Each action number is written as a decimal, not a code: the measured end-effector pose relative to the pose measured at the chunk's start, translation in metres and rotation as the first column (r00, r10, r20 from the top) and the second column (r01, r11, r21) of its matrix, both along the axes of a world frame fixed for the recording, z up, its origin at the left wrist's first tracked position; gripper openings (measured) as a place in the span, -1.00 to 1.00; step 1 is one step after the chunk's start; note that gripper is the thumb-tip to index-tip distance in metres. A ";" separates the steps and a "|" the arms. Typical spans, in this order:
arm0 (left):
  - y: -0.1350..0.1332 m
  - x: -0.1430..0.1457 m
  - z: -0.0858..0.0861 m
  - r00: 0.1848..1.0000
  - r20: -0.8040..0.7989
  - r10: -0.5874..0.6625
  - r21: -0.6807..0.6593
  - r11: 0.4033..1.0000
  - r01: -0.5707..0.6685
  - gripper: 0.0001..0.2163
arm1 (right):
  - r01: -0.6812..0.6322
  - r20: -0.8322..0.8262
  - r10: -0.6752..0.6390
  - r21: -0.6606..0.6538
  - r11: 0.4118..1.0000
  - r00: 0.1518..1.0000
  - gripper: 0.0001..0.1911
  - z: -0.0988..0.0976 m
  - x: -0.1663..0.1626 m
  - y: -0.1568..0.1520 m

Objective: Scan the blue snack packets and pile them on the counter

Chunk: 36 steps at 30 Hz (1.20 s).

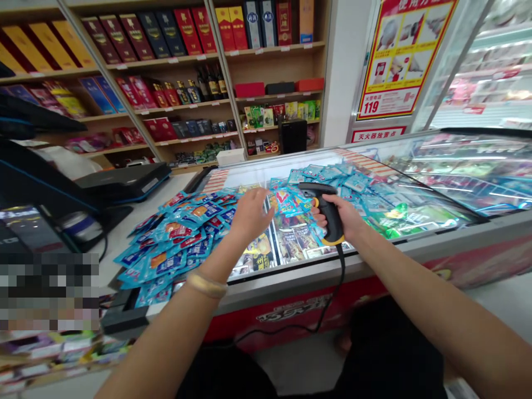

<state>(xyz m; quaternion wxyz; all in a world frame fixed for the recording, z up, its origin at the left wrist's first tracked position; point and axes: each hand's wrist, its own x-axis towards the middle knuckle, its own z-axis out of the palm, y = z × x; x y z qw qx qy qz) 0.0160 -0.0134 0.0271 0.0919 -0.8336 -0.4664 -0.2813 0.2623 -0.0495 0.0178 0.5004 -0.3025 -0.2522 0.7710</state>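
Note:
My right hand (347, 219) is wrapped round the handle of a black and yellow barcode scanner (331, 219), its head facing left. A black cable runs from the handle down past the freezer's front. My left hand (251, 213), above the freezer lid, has its thumb apart from the fingers, with nothing seen in it. Between the hands lies a light blue packet (286, 203) with a red and yellow print. Left of my left hand is a heap of blue snack packets (178, 238) with red and orange prints. Behind the scanner spreads another heap of light blue packets (353, 180).
The packets lie on a glass-topped chest freezer (307, 269) with goods inside. At the left are a black checkout machine (120, 183) and a counter (183, 182). Shelves of boxes and bottles (170, 58) stand behind. A red and yellow poster (405, 61) hangs at the right.

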 end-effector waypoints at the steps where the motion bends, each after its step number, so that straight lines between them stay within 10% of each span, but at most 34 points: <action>1: 0.004 0.020 -0.004 0.999 -0.013 -0.042 -0.036 0.999 0.041 -0.66 | 0.038 -0.009 -0.038 0.011 0.999 0.999 -0.86 -0.002 0.015 0.000; 7: 0.030 0.137 -0.014 0.977 -0.061 -0.206 -0.186 0.964 0.192 -0.53 | 0.241 -0.074 -0.241 -0.019 0.970 0.968 -0.88 -0.015 0.077 0.000; 13: 0.058 0.198 -0.013 0.971 -0.179 -0.158 -0.366 0.927 0.083 -0.41 | 0.332 -0.146 -0.327 0.012 0.943 0.934 -0.87 -0.020 0.083 0.003; 36: 0.003 0.123 -0.042 0.919 -0.296 -0.260 -0.434 0.894 0.113 -0.33 | 0.294 -0.071 -0.291 0.041 0.955 0.954 -0.87 -0.024 0.070 0.000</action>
